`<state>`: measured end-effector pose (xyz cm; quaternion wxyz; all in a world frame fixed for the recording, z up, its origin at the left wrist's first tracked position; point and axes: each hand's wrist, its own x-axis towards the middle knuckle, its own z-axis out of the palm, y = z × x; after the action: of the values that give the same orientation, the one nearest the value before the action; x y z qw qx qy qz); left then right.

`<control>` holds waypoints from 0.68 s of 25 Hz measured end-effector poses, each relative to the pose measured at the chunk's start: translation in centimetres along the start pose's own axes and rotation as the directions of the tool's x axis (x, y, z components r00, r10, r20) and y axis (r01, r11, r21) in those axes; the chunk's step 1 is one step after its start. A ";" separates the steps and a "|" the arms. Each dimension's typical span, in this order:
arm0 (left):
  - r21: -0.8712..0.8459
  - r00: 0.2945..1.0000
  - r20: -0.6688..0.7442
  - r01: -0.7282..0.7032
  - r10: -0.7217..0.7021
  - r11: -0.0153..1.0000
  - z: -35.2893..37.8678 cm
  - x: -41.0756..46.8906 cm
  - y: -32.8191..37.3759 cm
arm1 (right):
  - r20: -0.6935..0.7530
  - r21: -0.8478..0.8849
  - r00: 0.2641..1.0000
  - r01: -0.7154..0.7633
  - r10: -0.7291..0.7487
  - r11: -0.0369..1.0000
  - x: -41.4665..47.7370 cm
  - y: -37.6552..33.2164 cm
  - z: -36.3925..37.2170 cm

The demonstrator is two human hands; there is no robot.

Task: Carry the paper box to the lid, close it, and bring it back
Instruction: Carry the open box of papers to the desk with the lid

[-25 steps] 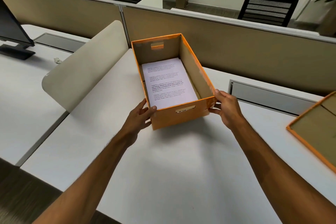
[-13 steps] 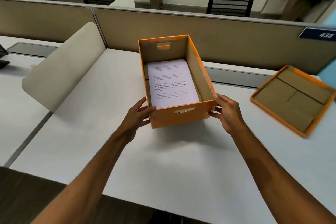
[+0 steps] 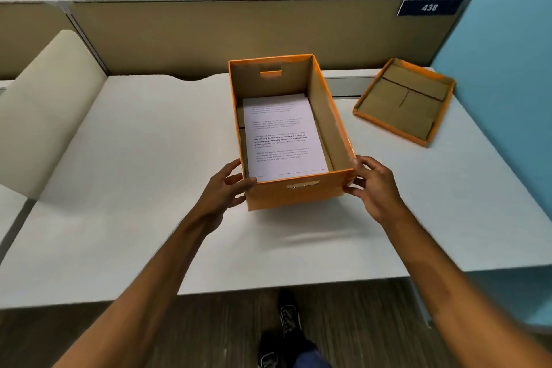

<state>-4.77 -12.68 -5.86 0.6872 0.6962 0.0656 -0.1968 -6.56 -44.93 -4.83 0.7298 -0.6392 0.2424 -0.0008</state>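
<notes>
An open orange paper box (image 3: 298, 193) is lifted above the white desk (image 3: 134, 188), casting a shadow below it. A printed white sheet (image 3: 283, 134) lies flat inside it. My left hand (image 3: 224, 188) grips the box's near left corner, and my right hand (image 3: 373, 185) grips its near right corner. The orange lid (image 3: 403, 101) lies upside down on the desk at the back right, brown inside facing up, a short way right of the box.
A tan partition (image 3: 209, 33) with a blue "438" sign (image 3: 428, 7) runs behind the desk. A cream curved divider (image 3: 44, 104) stands at the left. A blue wall (image 3: 507, 69) borders the right. My shoes (image 3: 286, 329) show on the dark floor below the desk edge.
The box, held in both hands, has travelled right along the desk toward the lid. The lid has come fully into view; the monitor at the left has left the frame.
</notes>
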 end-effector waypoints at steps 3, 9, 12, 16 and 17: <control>0.015 0.997 0.069 0.014 -0.015 1.000 1.4 -1.1 -0.7 | -0.041 0.003 0.999 -0.001 0.001 1.000 -2.7 1.0 -2.1; 0.014 0.995 0.082 0.056 -0.057 0.998 4.0 -3.0 -2.5 | -0.081 -0.038 0.996 -0.028 0.025 0.999 -4.9 2.4 -5.4; 0.010 0.995 0.063 0.079 -0.080 0.997 4.7 -3.8 -3.3 | -0.063 -0.028 0.997 -0.043 0.042 0.999 -5.5 3.1 -6.3; 0.023 0.994 0.035 0.104 -0.105 0.994 5.6 -4.5 -4.1 | -0.047 -0.020 0.997 -0.066 0.065 0.998 -6.2 3.9 -7.3; 0.026 0.994 0.025 0.106 -0.107 0.994 5.9 -4.6 -4.2 | -0.046 -0.026 0.997 -0.070 0.069 0.997 -6.3 4.2 -7.6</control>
<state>-11.57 -17.47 -7.91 0.6680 0.6974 0.0909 -0.2431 -16.09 -49.27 -7.01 0.7150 -0.6401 0.2808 0.0136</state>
